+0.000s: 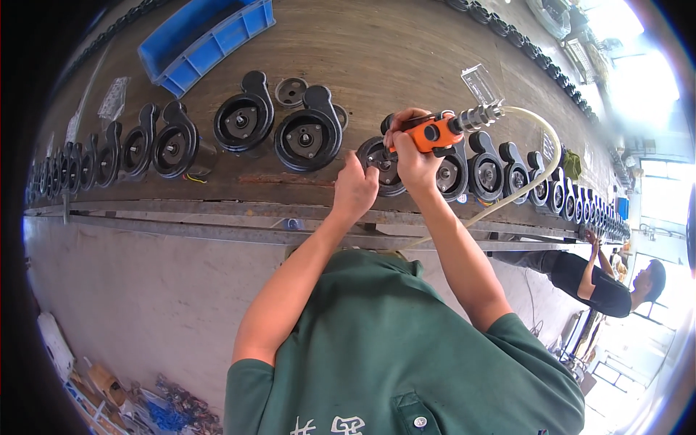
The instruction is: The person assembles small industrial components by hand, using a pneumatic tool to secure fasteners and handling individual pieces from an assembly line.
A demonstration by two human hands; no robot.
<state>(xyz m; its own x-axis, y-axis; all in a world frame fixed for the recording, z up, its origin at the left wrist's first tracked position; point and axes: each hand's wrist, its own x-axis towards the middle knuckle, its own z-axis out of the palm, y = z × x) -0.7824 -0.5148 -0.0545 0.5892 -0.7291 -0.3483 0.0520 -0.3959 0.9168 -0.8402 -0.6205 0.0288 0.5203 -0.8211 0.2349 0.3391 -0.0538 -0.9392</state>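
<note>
My right hand (pixel 418 163) is closed round an orange air-powered driver (pixel 428 135) with a silver fitting and a pale hose (pixel 554 138). Under the driver lies a black round blower housing (pixel 380 161) with a metal plate at its centre; my right hand and the tool hide part of it, along with the tool's tip. At the housing's left rim is my left hand (pixel 355 190), bent, its thumb over the rim and its fingers on the outer side. Just left of that hand, a similar black housing (pixel 307 138) rests face up.
More black housings (pixel 243 123) line the bench's near edge both ways. Beyond them lie a blue plastic crate (pixel 217 47), a loose grey disc (pixel 291 92) and a clear plastic piece (pixel 482 83). Another person (pixel 605 283) works at the far right.
</note>
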